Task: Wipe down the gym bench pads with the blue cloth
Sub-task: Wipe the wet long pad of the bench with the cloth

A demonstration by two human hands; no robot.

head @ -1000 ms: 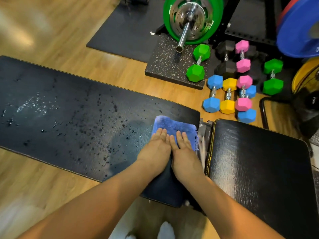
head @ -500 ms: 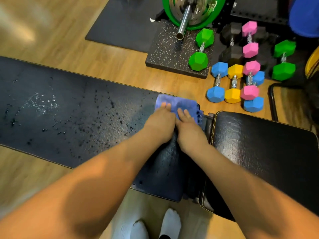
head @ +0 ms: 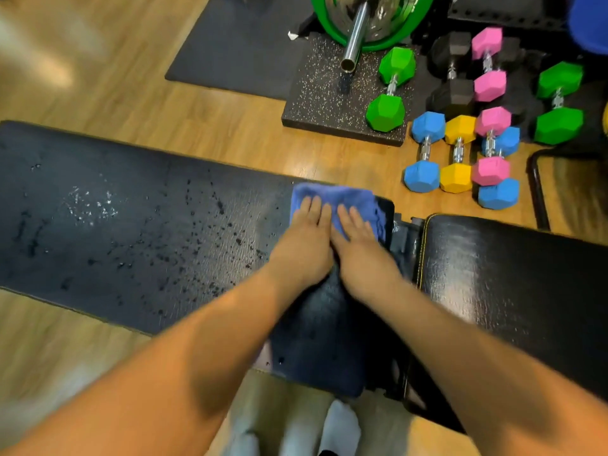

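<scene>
Both bare forearms extend forward; left hand (head: 306, 245) and right hand (head: 360, 246) lie side by side, palms down, fingers extended flat.

hands (head: 306, 245) hide most of blue cloth (head: 332, 195).

Cloth (head: 342, 200) on the long pad's (head: 131, 232) far right corner, under both hands — second pad (head: 513, 278) right, dumbbells (head: 460, 153) behind.

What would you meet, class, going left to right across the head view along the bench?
Long pad speckled with droplets → blue cloth under left hand → right hand → hinge gap → glossy black pad.
</scene>
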